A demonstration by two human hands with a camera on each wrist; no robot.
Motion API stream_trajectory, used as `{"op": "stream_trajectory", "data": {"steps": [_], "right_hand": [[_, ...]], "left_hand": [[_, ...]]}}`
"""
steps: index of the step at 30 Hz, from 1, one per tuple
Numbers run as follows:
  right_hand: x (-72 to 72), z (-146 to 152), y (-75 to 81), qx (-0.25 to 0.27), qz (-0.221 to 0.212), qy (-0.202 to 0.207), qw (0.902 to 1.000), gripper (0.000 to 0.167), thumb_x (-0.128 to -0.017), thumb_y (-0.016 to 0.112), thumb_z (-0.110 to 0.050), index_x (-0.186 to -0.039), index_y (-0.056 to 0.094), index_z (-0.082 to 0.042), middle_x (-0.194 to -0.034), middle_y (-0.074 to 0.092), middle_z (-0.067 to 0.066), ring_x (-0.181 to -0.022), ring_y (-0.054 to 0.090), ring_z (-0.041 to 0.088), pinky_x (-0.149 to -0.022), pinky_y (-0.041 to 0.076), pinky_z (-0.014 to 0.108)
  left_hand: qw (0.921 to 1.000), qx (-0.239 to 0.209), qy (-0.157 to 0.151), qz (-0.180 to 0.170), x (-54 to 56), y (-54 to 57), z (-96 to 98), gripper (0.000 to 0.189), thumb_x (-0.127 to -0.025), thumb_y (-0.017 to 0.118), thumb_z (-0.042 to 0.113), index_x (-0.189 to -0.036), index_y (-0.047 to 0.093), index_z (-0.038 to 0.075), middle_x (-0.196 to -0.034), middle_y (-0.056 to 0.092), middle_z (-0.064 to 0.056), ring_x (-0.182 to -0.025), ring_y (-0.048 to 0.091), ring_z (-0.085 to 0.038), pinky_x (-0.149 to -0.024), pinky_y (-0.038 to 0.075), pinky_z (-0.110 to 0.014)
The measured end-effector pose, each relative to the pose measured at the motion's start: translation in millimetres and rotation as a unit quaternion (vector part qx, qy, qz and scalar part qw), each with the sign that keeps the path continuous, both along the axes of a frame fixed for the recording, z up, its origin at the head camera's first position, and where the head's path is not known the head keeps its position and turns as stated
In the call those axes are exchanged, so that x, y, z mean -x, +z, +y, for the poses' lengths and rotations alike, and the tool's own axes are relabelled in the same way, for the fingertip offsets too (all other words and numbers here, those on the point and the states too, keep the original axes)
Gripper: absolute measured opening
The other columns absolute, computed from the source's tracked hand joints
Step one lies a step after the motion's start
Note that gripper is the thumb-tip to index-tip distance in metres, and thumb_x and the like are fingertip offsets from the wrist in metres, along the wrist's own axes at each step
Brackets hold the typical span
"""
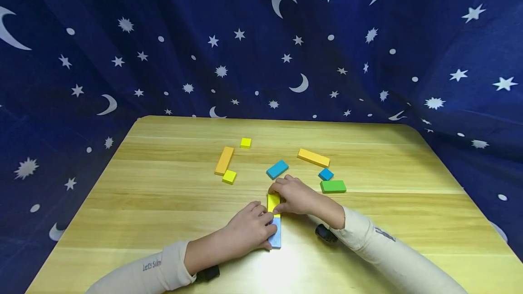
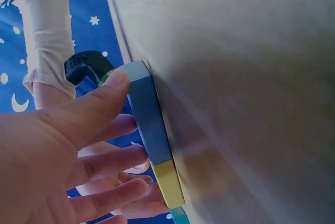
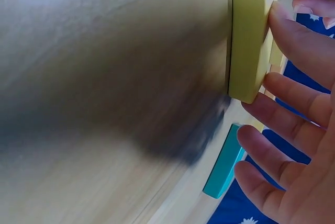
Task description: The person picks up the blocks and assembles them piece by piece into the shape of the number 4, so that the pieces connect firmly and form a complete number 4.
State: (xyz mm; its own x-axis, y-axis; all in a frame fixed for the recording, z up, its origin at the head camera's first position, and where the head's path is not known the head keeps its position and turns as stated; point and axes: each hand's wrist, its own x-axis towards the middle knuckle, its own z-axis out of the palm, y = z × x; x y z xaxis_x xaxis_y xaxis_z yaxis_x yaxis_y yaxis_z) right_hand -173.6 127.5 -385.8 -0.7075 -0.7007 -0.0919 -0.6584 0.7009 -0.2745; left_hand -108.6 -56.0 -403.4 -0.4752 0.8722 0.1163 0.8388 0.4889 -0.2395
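Observation:
A light blue rectangular block (image 1: 276, 239) and a yellow block (image 1: 273, 201) lie end to end on the table, touching. My left hand (image 1: 248, 228) holds the blue block. In the left wrist view, its thumb presses the near end of that blue block (image 2: 149, 122) and its fingertips meet the side. With thumb and fingers, my right hand (image 1: 296, 195) grips the yellow block. Seen from the right wrist, the thumb touches this yellow block (image 3: 248, 46) near the seam, and a fingertip is at its far end.
Beyond the hands lies a separate blue block (image 1: 277, 169). To the left are an orange block (image 1: 224, 161) and two small yellow blocks (image 1: 229, 177). At right are an orange block (image 1: 313, 158), a small blue block (image 1: 326, 174) and a green block (image 1: 333, 187). A starry curtain (image 1: 253, 58) hangs behind.

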Motion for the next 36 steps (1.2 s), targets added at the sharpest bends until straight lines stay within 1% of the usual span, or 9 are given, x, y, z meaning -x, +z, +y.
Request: {"op": "stream_trajectory", "data": {"steps": [4,7,11,14,17,20,23,28,36], "right_hand": [[0.4,0,-0.2,0.004,-0.002,0.0,1.0,0.036,-0.076,0.073,-0.029,-0.104,0.063,-0.009,-0.1,0.061,0.002,-0.084,0.046,0.016,-0.071,0.038,0.03],[2.0,1,-0.5,0.014,0.002,0.007,0.9999,0.027,-0.08,0.069,-0.022,-0.103,0.065,-0.008,-0.101,0.063,0.003,-0.083,0.048,0.017,-0.07,0.04,0.03],[4.1,2,-0.7,0.023,0.014,0.023,0.9994,0.018,-0.084,0.063,-0.01,-0.101,0.066,-0.007,-0.098,0.065,0.004,-0.082,0.052,0.018,-0.07,0.042,0.029],[5.1,3,-0.7,0.02,0.02,0.029,0.9992,0.017,-0.085,0.06,-0.004,-0.1,0.067,-0.007,-0.097,0.066,0.003,-0.082,0.053,0.018,-0.071,0.044,0.028],[5.9,3,-0.6,0.022,0.021,0.031,0.999,0.018,-0.085,0.057,0.0,-0.099,0.068,-0.007,-0.094,0.066,0.003,-0.079,0.053,0.017,-0.069,0.044,0.027],[6.4,3,0.6,0.027,0.02,0.029,0.999,0.02,-0.086,0.055,0.001,-0.099,0.068,-0.007,-0.093,0.066,0.003,-0.078,0.053,0.017,-0.069,0.045,0.026],[7.0,2,2.2,0.028,0.019,0.027,0.9991,0.021,-0.086,0.054,0.002,-0.099,0.068,-0.007,-0.093,0.066,0.004,-0.078,0.053,0.017,-0.069,0.045,0.026],[8.1,2,3.3,0.022,0.012,0.025,0.9994,0.021,-0.087,0.054,0.001,-0.099,0.068,-0.007,-0.093,0.066,0.003,-0.079,0.053,0.016,-0.07,0.045,0.026],[10.9,2,4.0,0.03,-0.003,0.03,0.9991,0.018,-0.086,0.057,-0.002,-0.099,0.069,-0.007,-0.096,0.067,0.003,-0.085,0.056,0.018,-0.076,0.046,0.029]], "left_hand": [[1.0,-0.003,0.006,-0.005,0.0,-0.5,0.2,0.04,-0.078,0.056,0.059,-0.097,0.066,0.025,-0.102,0.061,0.005,-0.102,0.055,-0.016,-0.094,0.042,-0.034],[0.9997,-0.011,0.01,-0.019,0.2,-0.6,0.3,0.04,-0.077,0.057,0.058,-0.097,0.066,0.025,-0.112,0.061,0.0,-0.105,0.055,-0.018,-0.094,0.042,-0.034],[0.9994,-0.02,0.011,-0.026,0.2,-1.6,0.9,0.039,-0.076,0.059,0.057,-0.097,0.066,0.024,-0.116,0.06,-0.007,-0.108,0.056,-0.021,-0.092,0.045,-0.035],[0.9992,-0.019,0.012,-0.034,-0.2,-1.5,1.5,0.039,-0.077,0.059,0.057,-0.097,0.066,0.024,-0.117,0.061,-0.009,-0.11,0.057,-0.022,-0.092,0.046,-0.035],[0.9984,-0.015,0.017,-0.052,0.0,0.5,1.8,0.039,-0.078,0.059,0.056,-0.098,0.065,0.024,-0.119,0.06,-0.012,-0.112,0.056,-0.024,-0.091,0.047,-0.036],[0.9972,-0.011,0.023,-0.07,0.7,3.2,1.6,0.039,-0.078,0.059,0.055,-0.1,0.065,0.023,-0.121,0.059,-0.014,-0.114,0.055,-0.027,-0.092,0.047,-0.037],[0.9964,-0.01,0.027,-0.079,2.1,5.0,1.0,0.039,-0.078,0.059,0.054,-0.101,0.065,0.022,-0.121,0.058,-0.016,-0.115,0.055,-0.028,-0.092,0.047,-0.037],[0.9953,-0.011,0.026,-0.093,3.7,4.1,0.8,0.039,-0.078,0.059,0.054,-0.101,0.065,0.022,-0.122,0.058,-0.016,-0.116,0.054,-0.028,-0.092,0.047,-0.038],[0.9953,-0.01,0.021,-0.094,4.9,2.1,1.3,0.04,-0.078,0.057,0.055,-0.101,0.063,0.023,-0.121,0.059,-0.013,-0.115,0.055,-0.025,-0.093,0.046,-0.037]]}}
